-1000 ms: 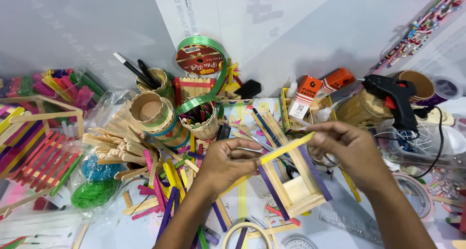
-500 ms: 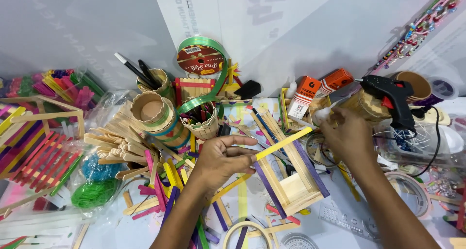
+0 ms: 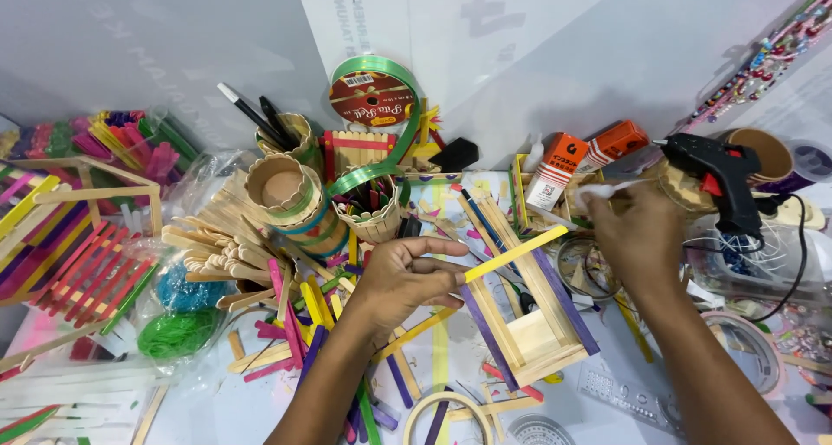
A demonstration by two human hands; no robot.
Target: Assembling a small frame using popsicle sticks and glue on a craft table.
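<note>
Head view, right hand [image 3: 637, 237] gone from yellow stick [image 3: 516, 253]

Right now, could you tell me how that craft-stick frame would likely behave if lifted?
The craft-stick frame probably feels light and stiff, being thin wooden sticks. Its joints look fragile. The yellow stick pinched by the left hand might pop loose.

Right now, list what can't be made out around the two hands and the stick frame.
Head view only:
- Right hand: its fingertips are curled away, so whether they pinch the small white piece is unclear.
- Left hand: its palm side is hidden; its grip on the yellow stick shows only at the thumb.
- Stick frame: its underside is hidden by its own sticks.
- Glue gun: its nozzle tip is hidden.
</note>
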